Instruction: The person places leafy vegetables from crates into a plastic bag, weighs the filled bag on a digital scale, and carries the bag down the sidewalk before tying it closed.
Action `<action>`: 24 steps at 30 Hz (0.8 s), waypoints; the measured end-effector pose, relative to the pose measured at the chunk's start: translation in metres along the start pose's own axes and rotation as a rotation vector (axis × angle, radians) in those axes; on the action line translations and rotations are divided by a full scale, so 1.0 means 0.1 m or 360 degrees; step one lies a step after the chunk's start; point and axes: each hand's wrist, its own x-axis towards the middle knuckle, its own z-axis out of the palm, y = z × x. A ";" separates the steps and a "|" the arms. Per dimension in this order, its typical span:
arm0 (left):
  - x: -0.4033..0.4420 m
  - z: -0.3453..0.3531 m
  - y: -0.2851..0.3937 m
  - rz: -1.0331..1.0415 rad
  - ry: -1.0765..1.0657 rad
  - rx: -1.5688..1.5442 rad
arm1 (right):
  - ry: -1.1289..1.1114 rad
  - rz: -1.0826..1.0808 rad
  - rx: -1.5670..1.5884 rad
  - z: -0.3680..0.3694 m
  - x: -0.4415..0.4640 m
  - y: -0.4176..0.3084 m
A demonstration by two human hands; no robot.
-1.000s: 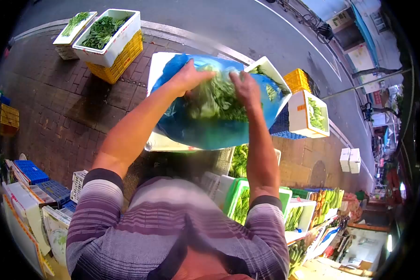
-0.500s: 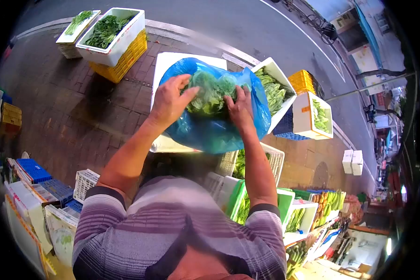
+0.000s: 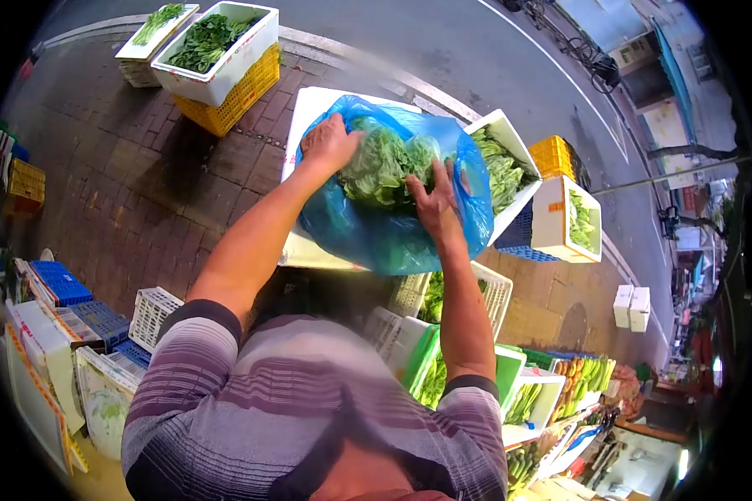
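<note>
A blue plastic bag [image 3: 351, 238] lies spread on a white foam box [image 3: 305, 121], its mouth facing up. Leafy green lettuce [image 3: 376, 171] fills the opening, and a paler round part sits at its right side under thin film. At the bag's left rim, my left hand [image 3: 329, 146] has its fingers curled on the plastic beside the leaves. My right hand [image 3: 437, 204] rests against the lettuce's right side, fingers and thumb apart, with the bag around it.
Just right of the bag stands a foam box of leafy greens [image 3: 503, 167], with another greens box [image 3: 572, 217] beyond. At upper left, a foam box [image 3: 217, 63] sits on a yellow crate [image 3: 234, 92]. Vegetable boxes [image 3: 530, 401] line the lower right; blue crates [image 3: 96, 330] stand lower left.
My left hand has shifted up to the bag's rim, and its fingers have curled in. More of the lettuce shows uncovered. My right hand has moved slightly down and right.
</note>
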 end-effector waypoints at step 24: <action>-0.05 -0.88 -0.18 -0.0271 -0.0814 -0.2153 | -0.0126 -0.0281 -0.0446 0.16 0.31 0.10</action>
